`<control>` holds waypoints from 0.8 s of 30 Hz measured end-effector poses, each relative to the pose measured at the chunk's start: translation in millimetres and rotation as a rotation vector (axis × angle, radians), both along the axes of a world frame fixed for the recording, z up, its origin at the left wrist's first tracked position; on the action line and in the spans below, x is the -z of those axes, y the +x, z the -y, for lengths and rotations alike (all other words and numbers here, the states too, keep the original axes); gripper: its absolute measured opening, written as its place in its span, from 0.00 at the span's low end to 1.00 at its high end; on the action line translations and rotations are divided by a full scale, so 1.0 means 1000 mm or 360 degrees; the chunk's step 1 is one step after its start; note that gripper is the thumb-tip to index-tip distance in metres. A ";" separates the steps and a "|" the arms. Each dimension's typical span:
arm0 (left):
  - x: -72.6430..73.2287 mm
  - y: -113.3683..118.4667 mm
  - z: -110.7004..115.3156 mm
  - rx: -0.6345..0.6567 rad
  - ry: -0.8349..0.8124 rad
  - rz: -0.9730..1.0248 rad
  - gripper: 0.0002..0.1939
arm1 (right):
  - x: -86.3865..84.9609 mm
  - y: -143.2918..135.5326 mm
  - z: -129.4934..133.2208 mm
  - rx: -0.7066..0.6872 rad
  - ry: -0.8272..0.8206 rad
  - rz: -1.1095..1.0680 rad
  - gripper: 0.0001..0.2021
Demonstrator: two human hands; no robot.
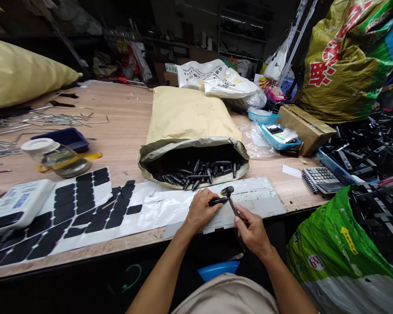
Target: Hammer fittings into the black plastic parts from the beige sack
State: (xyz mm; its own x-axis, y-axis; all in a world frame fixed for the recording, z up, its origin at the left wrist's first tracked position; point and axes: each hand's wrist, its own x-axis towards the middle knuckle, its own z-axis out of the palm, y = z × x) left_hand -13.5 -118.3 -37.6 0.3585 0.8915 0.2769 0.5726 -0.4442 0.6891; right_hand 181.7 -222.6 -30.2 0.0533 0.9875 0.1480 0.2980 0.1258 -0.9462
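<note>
Pinching a black part [217, 201] in the left hand [201, 208], over the grey board [260, 198] on the counter [124, 102]; grasping a hammer [232, 203] in the right hand [253, 229]. Apparently at the striking step; likely calling for a steady hold and square tap.

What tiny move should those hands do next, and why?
Probably a light tap with the hammer: the right hand grips its handle, its head looks close to the black piece, and the left hand holds that piece.
</note>
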 end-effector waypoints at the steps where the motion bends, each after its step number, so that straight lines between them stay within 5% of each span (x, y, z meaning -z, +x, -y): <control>1: -0.001 -0.001 0.000 0.0013 -0.0014 0.0008 0.08 | -0.002 -0.002 0.003 -0.0019 0.0034 0.0073 0.20; 12: -0.002 -0.003 -0.002 0.0056 -0.0050 0.0111 0.05 | -0.004 -0.010 0.008 -0.0066 0.0329 0.0601 0.22; 24: 0.002 -0.004 -0.003 0.0050 -0.0066 0.0097 0.06 | 0.000 -0.002 0.008 0.0047 0.0259 0.0519 0.20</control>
